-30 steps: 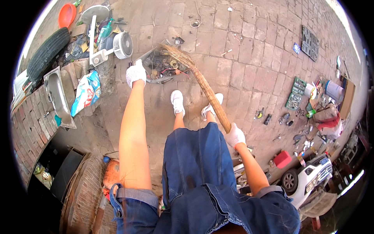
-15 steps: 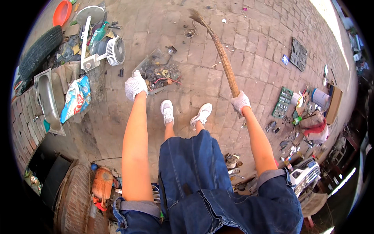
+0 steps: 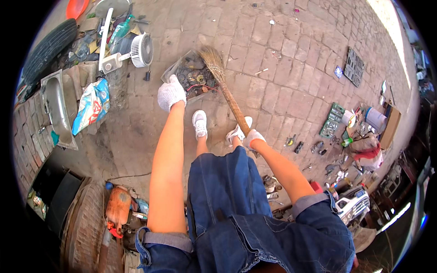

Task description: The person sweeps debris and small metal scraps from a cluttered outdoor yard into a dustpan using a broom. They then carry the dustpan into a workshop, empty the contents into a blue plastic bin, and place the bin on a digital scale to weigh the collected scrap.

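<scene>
Gloved in white, my left hand [image 3: 171,94] is closed at the near-left edge of a clear plastic tray [image 3: 171,70]. Small metal parts and a pink-red wire [image 3: 199,85] lie in the tray. My right hand, also gloved [image 3: 254,138], is wrapped round the lower end of a straw broom's handle. The broom [image 3: 231,101] slants away to the upper left, and its bristles [image 3: 210,57] meet the tray's right side. Whether the bristle tips touch the parts inside is hard to tell. My white shoes [image 3: 199,123] stand on the bricks just below the tray.
On the left are a white fan [image 3: 141,50], a tyre [image 3: 50,50], a metal sink [image 3: 59,111] and a blue-white bag [image 3: 92,107]. An open green socket set [image 3: 332,119], a bucket [image 3: 376,119] and loose parts spread to the right. An orange tank [image 3: 118,204] lies lower left.
The broom has swung left and down, its bristles coming from the far floor to the tray. My right hand moved left and nearer. My left hand shifted slightly right in view.
</scene>
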The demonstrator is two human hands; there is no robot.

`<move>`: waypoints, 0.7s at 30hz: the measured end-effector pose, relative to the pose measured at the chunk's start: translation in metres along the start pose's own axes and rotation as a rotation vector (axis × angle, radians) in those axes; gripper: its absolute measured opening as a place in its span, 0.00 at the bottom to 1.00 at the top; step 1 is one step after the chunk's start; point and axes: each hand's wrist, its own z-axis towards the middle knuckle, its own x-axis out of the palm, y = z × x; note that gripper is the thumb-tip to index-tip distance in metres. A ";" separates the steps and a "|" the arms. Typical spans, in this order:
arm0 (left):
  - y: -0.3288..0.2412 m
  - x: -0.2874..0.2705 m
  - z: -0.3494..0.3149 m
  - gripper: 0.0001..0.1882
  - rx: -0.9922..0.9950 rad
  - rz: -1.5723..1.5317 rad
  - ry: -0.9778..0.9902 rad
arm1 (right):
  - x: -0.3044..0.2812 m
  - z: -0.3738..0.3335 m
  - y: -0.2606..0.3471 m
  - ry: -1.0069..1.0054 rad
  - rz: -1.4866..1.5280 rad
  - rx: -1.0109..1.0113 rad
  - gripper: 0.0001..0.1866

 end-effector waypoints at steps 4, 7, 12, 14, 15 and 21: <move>-0.003 -0.005 -0.006 0.33 0.055 0.016 0.002 | 0.028 -0.059 -0.015 0.046 0.059 -0.017 0.25; -0.002 -0.002 -0.004 0.32 0.000 -0.003 0.020 | 0.009 -0.119 -0.014 0.022 0.090 -0.012 0.24; -0.004 -0.004 -0.005 0.32 0.004 -0.004 0.060 | 0.014 -0.162 -0.037 -0.053 0.124 0.013 0.25; -0.004 -0.002 -0.008 0.32 0.002 -0.014 0.040 | 0.017 -0.177 -0.048 -0.075 0.155 0.029 0.24; -0.004 -0.002 -0.008 0.32 -0.004 -0.020 0.041 | 0.014 -0.183 -0.051 -0.065 0.166 0.052 0.24; -0.009 -0.010 -0.012 0.33 -0.007 -0.029 0.033 | -0.009 -0.207 -0.086 -0.127 0.354 0.074 0.23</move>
